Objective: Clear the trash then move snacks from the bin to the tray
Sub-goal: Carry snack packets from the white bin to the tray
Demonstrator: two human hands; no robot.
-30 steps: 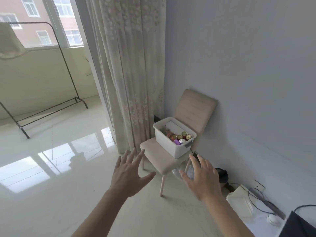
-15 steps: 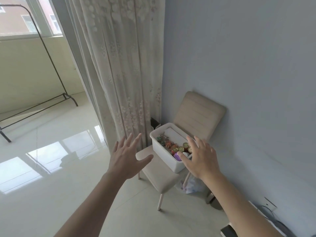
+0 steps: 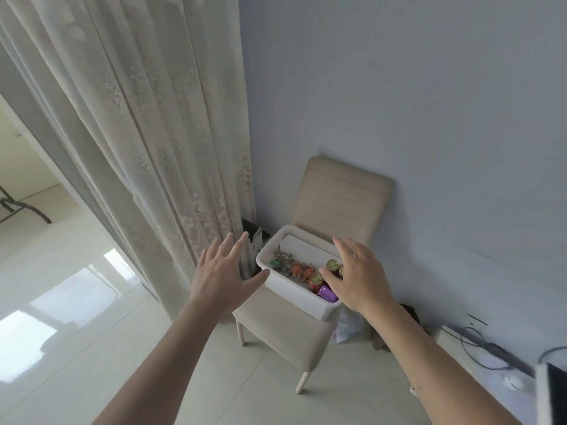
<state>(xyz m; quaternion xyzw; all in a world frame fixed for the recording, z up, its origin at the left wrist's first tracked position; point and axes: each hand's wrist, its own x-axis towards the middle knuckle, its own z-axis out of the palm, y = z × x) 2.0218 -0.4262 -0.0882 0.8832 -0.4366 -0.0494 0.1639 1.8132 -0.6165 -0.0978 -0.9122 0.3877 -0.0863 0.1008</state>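
Rack foot [image 3: 18, 210]: dark metal, low at the far left edge, beyond the doorway
Floor [image 3: 76, 317]: pale glossy tile, bright with window reflections on the left
Curtain [image 3: 138, 133]: cream, leaf-patterned, hanging in folds from the top down to the floor, just left of the room corner
Left hand [image 3: 222, 276]: stretched forward with the back up, fingers straight and spread, holding nothing; thumb reaching towards the bin's left corner, contact impossible to tell
Dark object [image 3: 256, 237]: partly hidden between the curtain's edge and the bin, too obscured to identify
Bin [image 3: 291, 291]: white plastic, rectangular, lidless, resting on the chair seat between the two hands, set at an angle to the seat's front edge
Snacks [image 3: 299, 268]: small orange and green wrapped pieces piled along the bin's middle
Cans [image 3: 333, 265]: gold-topped, upright at the bin's right end, beside a purple packet [image 3: 326, 292] in the near corner
Chair [image 3: 340, 197]: beige, padded, pale legs, backrest against the wall
Right hand [image 3: 359, 279]: palm down over the bin's right end, fingers extended and slightly parted, gripping nothing; covering some cans, contact with them or the rim impossible to tell
Plastic bag [image 3: 349, 328]: thin, translucent, crumpled on the floor under the chair's right side
Wall [image 3: 399, 87]: plain pale grey-blue, filling the upper right
Cables [image 3: 478, 348]: dark, trailing along the floor by the wall at lower right
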